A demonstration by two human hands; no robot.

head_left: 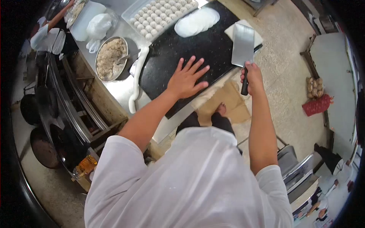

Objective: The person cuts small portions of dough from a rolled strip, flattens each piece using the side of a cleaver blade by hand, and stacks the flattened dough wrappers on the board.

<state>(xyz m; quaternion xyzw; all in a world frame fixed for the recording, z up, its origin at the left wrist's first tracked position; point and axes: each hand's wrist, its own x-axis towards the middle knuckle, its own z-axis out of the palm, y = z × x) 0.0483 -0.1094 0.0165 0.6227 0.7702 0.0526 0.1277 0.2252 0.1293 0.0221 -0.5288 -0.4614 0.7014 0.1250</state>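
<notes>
My left hand [189, 79] lies with fingers spread on or just over the black stone board [159, 64]. In my right hand [252, 78] is the black handle of a cleaver [243, 45], its broad blade pointing away from me. Under the blade's far end is a folded white cloth [259, 38] at the board's corner. Overlapping round dough wrappers [197, 22] lie at the board's far side. A long rope of dough [137, 78] runs along its left edge. Beside that stands a metal bowl of filling [111, 57] with a spoon in it.
Behind the board, a plastic tray [131, 15] holds rows of filled dumplings [161, 17]. White plastic bags [99, 26] lie on the metal table. Dark woks [43, 146] and an oil bottle [85, 166] are at left. A red mesh sack [317, 105] is at right. Other people appear at the edges.
</notes>
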